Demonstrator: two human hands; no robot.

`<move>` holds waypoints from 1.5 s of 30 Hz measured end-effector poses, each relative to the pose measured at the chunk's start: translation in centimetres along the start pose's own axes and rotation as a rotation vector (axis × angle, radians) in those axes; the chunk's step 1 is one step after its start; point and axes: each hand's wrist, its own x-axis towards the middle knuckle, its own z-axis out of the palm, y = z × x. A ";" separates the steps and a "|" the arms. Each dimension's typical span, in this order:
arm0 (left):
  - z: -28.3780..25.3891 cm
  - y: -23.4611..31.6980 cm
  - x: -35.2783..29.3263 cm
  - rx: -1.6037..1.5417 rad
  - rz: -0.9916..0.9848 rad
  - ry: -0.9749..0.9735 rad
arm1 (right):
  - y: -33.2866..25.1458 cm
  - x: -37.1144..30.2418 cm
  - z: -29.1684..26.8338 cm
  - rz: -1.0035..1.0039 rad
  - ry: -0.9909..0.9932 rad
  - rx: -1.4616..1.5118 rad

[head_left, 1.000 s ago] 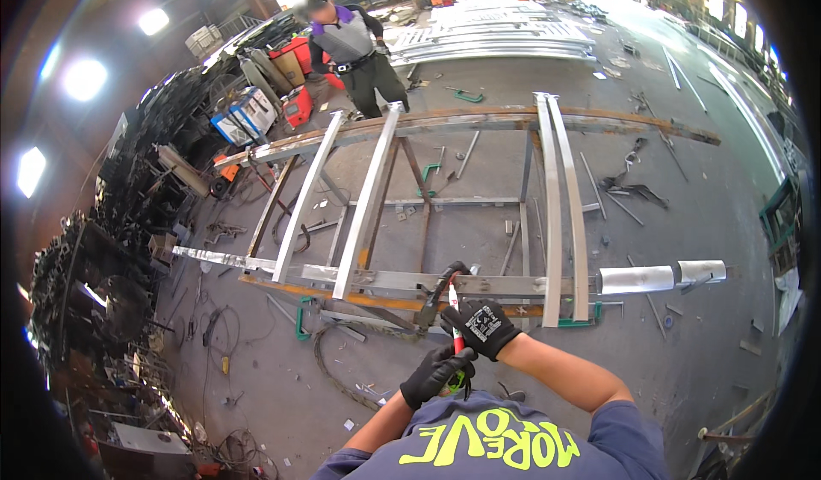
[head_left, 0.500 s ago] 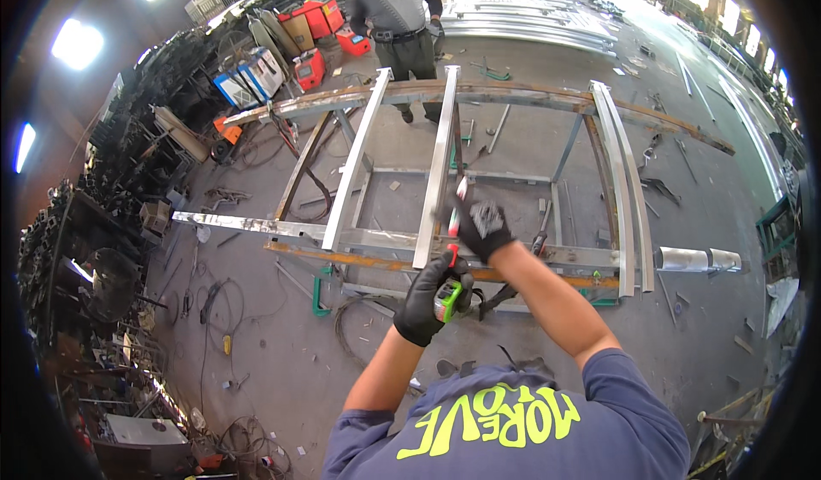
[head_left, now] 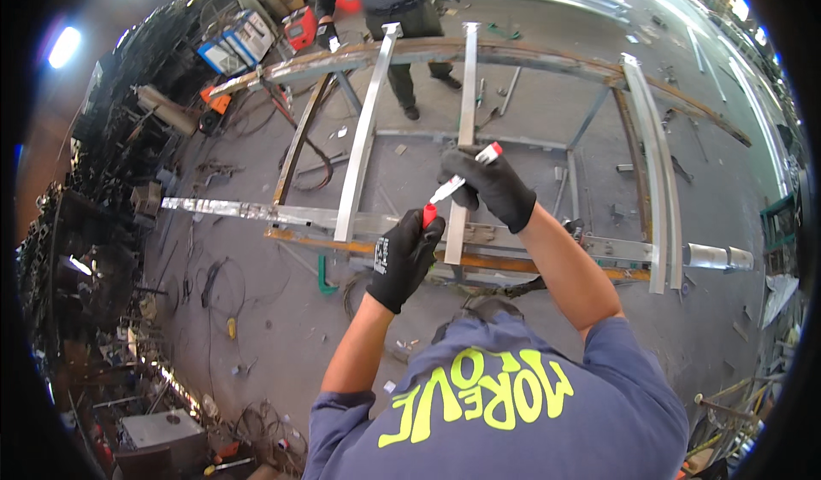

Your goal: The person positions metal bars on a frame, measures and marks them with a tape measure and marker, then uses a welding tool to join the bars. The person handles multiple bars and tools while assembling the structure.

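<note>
In my gloved right hand is a white marker pen with a red end, slanting down to the left. My gloved left hand grips a red marker cap, its open end facing the pen. The pen's tip is right at the cap; I cannot tell whether they touch. Both hands are above the near side of a metal frame, beside a pale metal bar that runs away from me beneath the right hand. A tape measure held earlier in the left hand does not show now.
Other pale bars cross the frame between its rusty far beam and near beam. A co-worker stands beyond the far beam. A green clamp hangs at the near beam. Cables lie on the floor at left.
The pen has swung round so its tip points at the cap, and my hands have come closer together. The green tape measure has gone from sight. The co-worker has moved nearer the far beam.
</note>
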 end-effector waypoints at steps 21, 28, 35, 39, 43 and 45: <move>-3.0 -17.4 21.1 -1.075 -0.417 0.047 | 10.4 17.3 -7.9 0.033 0.433 -0.084; -4.5 -19.9 30.2 -0.922 -0.293 0.039 | 17.5 25.5 -1.7 0.133 0.574 -0.189; -14.9 -33.7 30.4 0.065 0.105 0.291 | 14.8 41.3 -13.9 0.094 0.662 0.251; -16.9 -48.8 19.3 -0.216 -0.371 0.192 | 15.4 48.8 -15.1 0.194 0.758 0.264; -15.2 -44.4 17.0 -0.140 -0.438 -0.200 | 16.3 48.5 -19.0 0.228 0.843 0.221; -15.6 -44.3 17.0 0.069 -0.428 -0.332 | 17.8 49.3 -16.9 0.209 0.867 0.232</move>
